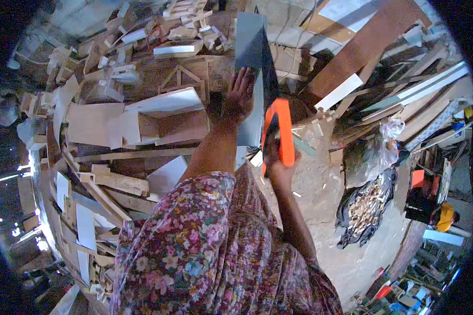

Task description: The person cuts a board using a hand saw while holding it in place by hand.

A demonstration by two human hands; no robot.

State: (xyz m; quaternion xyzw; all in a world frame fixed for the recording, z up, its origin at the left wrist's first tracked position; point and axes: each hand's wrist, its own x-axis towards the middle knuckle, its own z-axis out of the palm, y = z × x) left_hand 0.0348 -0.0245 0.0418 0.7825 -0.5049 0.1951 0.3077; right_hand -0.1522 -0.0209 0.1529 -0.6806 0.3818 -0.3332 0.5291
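My left hand (240, 97) lies flat on a long grey-blue board (250, 47) that runs away from me up the middle of the view. My right hand (277, 164) grips an orange power tool (280, 131) held against the board's right edge, just below and right of the left hand. Both forearms come up from a floral-patterned garment (210, 252) at the bottom. The tool's working end is hidden behind the board's dark edge.
Piles of wood offcuts, white panels and small frames (142, 121) crowd the left and top. Long planks (373, 37) lean at the upper right. A dark sheet with wood chips (365, 207) lies on the dusty floor at right, near a plastic bag (376, 152).
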